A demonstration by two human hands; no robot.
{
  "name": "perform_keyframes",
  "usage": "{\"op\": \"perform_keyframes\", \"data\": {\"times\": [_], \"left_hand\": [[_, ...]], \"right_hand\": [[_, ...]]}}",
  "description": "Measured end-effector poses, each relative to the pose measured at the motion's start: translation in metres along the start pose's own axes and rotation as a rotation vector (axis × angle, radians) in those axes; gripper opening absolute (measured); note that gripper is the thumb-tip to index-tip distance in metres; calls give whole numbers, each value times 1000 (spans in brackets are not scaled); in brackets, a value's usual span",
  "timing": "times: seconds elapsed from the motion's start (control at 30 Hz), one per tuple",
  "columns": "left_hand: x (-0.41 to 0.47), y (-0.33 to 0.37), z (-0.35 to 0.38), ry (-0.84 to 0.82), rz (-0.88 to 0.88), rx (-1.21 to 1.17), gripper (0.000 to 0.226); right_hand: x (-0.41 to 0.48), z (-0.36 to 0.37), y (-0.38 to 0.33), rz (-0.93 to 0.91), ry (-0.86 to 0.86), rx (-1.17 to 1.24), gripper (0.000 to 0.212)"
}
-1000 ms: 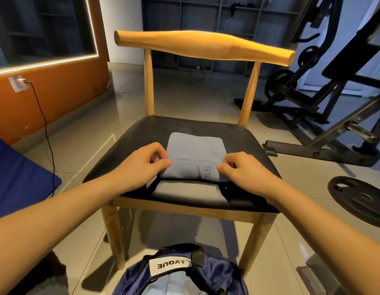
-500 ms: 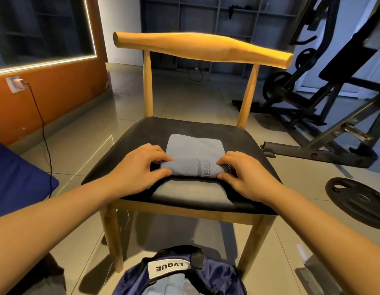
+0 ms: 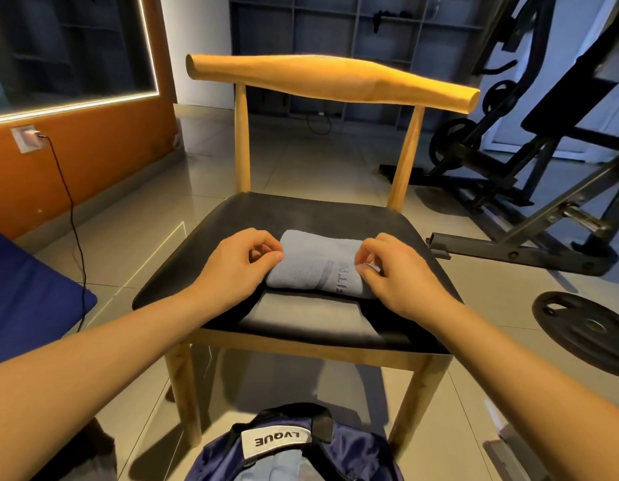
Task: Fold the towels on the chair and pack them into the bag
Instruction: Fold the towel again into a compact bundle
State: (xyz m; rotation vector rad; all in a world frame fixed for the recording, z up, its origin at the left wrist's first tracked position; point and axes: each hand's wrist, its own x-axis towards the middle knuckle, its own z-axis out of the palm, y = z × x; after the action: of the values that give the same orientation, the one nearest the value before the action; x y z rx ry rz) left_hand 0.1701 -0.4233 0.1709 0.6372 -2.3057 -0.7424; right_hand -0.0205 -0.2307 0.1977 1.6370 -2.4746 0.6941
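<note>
A grey-blue towel (image 3: 315, 269) with dark lettering lies rolled into a thick bundle on the black seat of a wooden chair (image 3: 301, 216). My left hand (image 3: 231, 269) pinches the roll's left end and my right hand (image 3: 398, 276) pinches its right end. A navy bag (image 3: 294, 453) with a white label stands open on the floor in front of the chair; light blue cloth shows inside it.
Black gym equipment (image 3: 530, 175) and a weight plate (image 3: 585, 331) lie on the floor to the right. A blue cushion (image 3: 27, 300) sits at the left, with a cable (image 3: 74, 216) hanging from a wall socket. The floor is glossy tile.
Both hands have rolled the towel away from me, toward the chair back. The flat part beyond the roll has been taken up, and the bundle is thicker.
</note>
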Motion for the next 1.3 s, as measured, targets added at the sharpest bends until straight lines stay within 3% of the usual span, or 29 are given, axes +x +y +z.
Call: {"op": "perform_keyframes", "data": {"times": [0.1,0.23,0.33,0.5,0.57,0.63,0.7,0.77,0.83,1.03,1.1,1.2,1.3], "left_hand": [[-1,1,-3,45,142,46,28],[-3,-4,-9,-163,249,212,53],[-1,-7,-6,-182,194,160,45],[8,2,-11,-274,54,-136,21],[10,3,-9,-285,24,-211,13],[10,4,-4,-286,-17,-186,18],[10,4,2,-243,-47,-66,24],[13,2,7,-181,-75,8,27],[14,1,10,-127,-93,-2,21],[12,4,5,-57,4,31,22],[14,0,-3,-122,51,38,30],[13,-1,-10,-281,74,105,60],[16,1,-8,-316,1,57,54]], "right_hand": [[-4,4,0,-128,86,-79,14],[-12,-5,10,-179,-62,-50,28],[-13,-9,14,-112,-117,-4,38],[-6,-24,15,14,-271,249,17],[-4,-24,18,90,-289,335,37],[-1,-19,18,146,-256,291,44],[0,-9,16,136,-173,137,37],[-2,-4,10,76,-3,-15,20],[-4,-4,4,-40,106,-56,17],[-5,-9,16,-164,-108,-19,41],[-2,-8,16,-110,-133,66,33],[5,-7,15,-42,-192,116,28],[13,-7,17,33,-227,184,38]]}}
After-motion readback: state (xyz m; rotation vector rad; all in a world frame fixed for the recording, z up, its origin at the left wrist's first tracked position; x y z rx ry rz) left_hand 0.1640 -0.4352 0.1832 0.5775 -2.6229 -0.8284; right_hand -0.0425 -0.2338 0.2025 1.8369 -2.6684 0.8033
